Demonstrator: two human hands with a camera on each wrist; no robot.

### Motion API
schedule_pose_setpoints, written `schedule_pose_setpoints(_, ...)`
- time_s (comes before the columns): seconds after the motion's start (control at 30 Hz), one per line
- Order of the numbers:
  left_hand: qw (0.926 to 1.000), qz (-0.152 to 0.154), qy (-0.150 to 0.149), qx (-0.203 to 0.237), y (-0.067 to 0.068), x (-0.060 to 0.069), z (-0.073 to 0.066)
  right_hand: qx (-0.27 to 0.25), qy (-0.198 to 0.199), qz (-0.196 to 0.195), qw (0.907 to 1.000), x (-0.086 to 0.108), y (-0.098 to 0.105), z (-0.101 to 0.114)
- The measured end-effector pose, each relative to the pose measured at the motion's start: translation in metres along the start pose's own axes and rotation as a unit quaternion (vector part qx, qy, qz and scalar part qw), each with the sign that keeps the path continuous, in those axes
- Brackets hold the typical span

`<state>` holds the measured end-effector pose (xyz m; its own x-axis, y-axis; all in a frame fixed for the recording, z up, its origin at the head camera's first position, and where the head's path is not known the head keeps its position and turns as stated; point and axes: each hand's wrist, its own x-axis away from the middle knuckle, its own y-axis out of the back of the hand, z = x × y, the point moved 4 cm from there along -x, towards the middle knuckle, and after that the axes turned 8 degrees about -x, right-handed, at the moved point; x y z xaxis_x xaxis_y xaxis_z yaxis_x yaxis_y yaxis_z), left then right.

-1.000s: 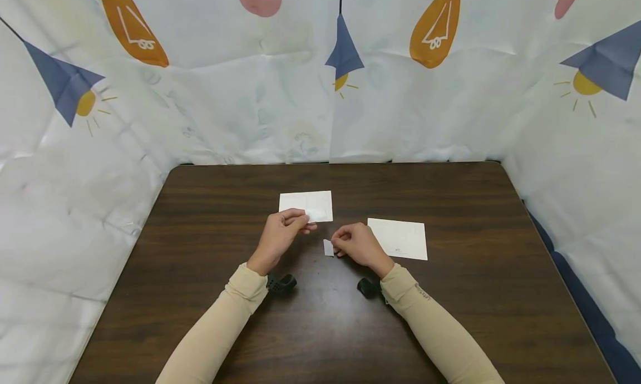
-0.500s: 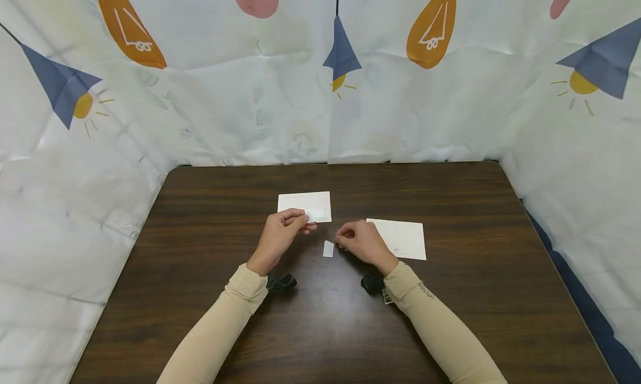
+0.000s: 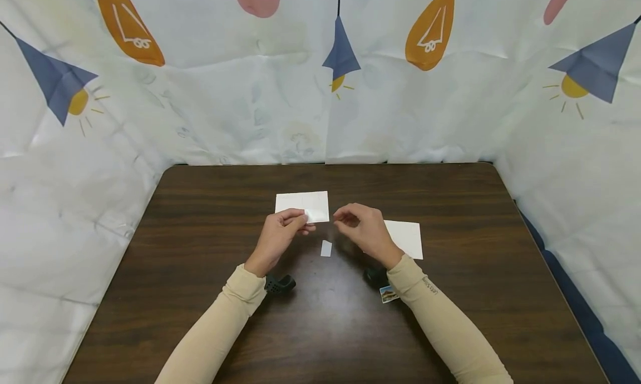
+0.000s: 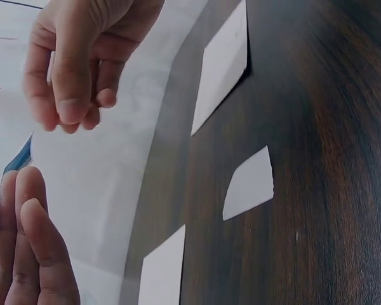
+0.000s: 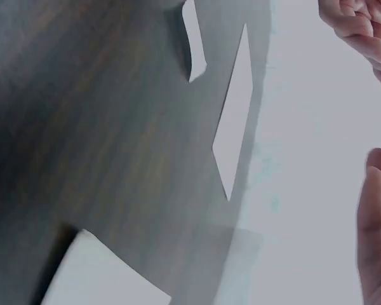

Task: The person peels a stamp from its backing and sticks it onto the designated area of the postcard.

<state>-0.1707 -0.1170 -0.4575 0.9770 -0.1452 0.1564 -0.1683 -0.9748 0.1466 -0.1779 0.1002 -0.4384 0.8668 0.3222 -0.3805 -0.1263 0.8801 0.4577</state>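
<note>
My left hand [image 3: 281, 231] pinches a thin stamp-like piece of paper [image 4: 19, 156] between thumb and fingers; a blue patch of it shows in the left wrist view. It is held just in front of a white card [image 3: 300, 201] that lies on the table. My right hand [image 3: 365, 228] hovers to the right, thumb and forefinger apart and fingers loosely bent, with nothing seen between them. A small white scrap of paper [image 3: 326, 249] with one curved edge lies between the hands. Behind the right hand lies a second white card [image 3: 408, 239], partly hidden.
A small stamp with a colour picture [image 3: 388, 294] lies beside the right sleeve, partly covered. Wrist cameras [image 3: 280, 284] sit under both wrists. The dark wood table [image 3: 225, 328] ends at a printed curtain [image 3: 300, 122] at the back and sides.
My right hand has left the white scrap, moving up and slightly right while its thumb and forefinger spread. The picture stamp by the right sleeve has come into view. My left hand hardly moves.
</note>
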Motion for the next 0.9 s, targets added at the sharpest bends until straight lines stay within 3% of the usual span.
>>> schedule_pose_setpoints(0.3,0.9993,0.017,0.004,0.033,-0.009,0.002,0.0,0.039,0.122,-0.01,0.9917,-0.001,0.007,0.013)
schedule_pose_setpoints(0.63,0.9995,0.007,0.006,0.031,-0.005,0.002,-0.002,0.061,0.169,0.004,0.9838,-0.008,0.001,0.021)
schedule_pose_setpoints(0.9,0.9997,0.011,0.014,0.019,0.0,0.004,0.006,0.096,0.239,0.014,0.9662,-0.007,-0.004,0.027)
